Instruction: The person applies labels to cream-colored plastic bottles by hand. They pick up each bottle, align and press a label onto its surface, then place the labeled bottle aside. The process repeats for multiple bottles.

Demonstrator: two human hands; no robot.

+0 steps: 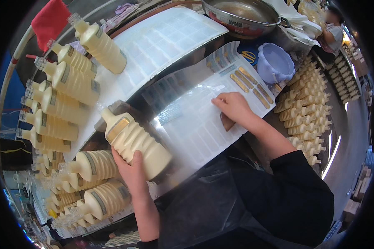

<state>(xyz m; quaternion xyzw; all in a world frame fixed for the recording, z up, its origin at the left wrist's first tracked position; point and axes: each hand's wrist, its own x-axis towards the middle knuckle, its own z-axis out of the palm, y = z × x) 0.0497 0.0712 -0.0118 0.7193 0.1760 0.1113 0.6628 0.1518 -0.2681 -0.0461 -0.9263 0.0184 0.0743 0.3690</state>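
Note:
My left hand [133,168] is wrapped round the lower side of a cream ribbed bottle [142,149], which lies tilted with its neck toward the upper left. A gold label [117,129] sits on the bottle's shoulder. Over a pale backing sheet [195,137], my right hand [233,108] is closed, thumb and forefinger pinched together. From under its palm sticks a small brown flat piece [227,123], whose kind I cannot make out. Gold label strips [251,85] remain on the sheet's far right part. Any label between the pinched fingertips is too small to tell.
Several similar bottles [77,83] stand along the left, with more [99,201] at the lower left. Behind lies a translucent sheet [166,37] beside a steel pan [242,18]. A lavender bowl [275,62] and yellow-handled scissors [248,57] lie right; bottle rows [307,110] fill the floor beyond.

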